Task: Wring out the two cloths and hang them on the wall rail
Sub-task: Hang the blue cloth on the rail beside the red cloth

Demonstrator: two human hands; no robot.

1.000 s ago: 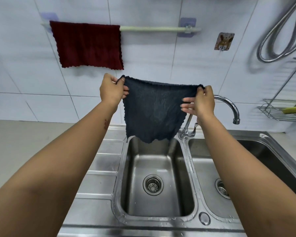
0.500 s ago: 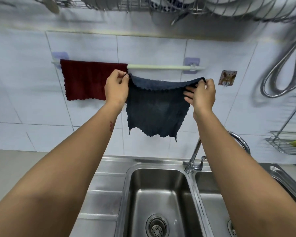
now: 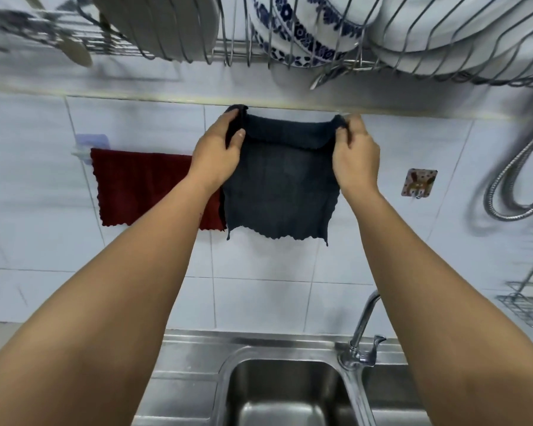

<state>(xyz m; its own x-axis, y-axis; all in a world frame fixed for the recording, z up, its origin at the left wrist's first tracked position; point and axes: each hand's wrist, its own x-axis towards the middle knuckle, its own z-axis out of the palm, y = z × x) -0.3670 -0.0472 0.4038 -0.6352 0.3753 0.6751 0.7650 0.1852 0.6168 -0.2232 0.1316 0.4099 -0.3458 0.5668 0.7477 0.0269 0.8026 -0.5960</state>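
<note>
A dark blue-grey cloth (image 3: 279,192) is spread flat against the tiled wall, its top edge folded towards me. My left hand (image 3: 217,152) pinches its upper left corner and my right hand (image 3: 354,155) pinches its upper right corner. A dark red cloth (image 3: 142,186) hangs on the wall rail to the left, just touching the dark cloth's left side. Only the rail's lilac left bracket (image 3: 90,144) shows; the cloths and my hands hide the bar.
A wire dish rack (image 3: 290,53) with plates and bowls hangs close above my hands. A sticker hook (image 3: 418,182) and a metal hose (image 3: 517,179) are on the wall to the right. Below are a steel sink (image 3: 286,392), a tap (image 3: 362,327) and a wire basket (image 3: 526,305).
Both hands have lifted the dark cloth from over the sink up to the wall, past the rail's height, beside the red cloth. The view has tilted upward, showing the dish rack.
</note>
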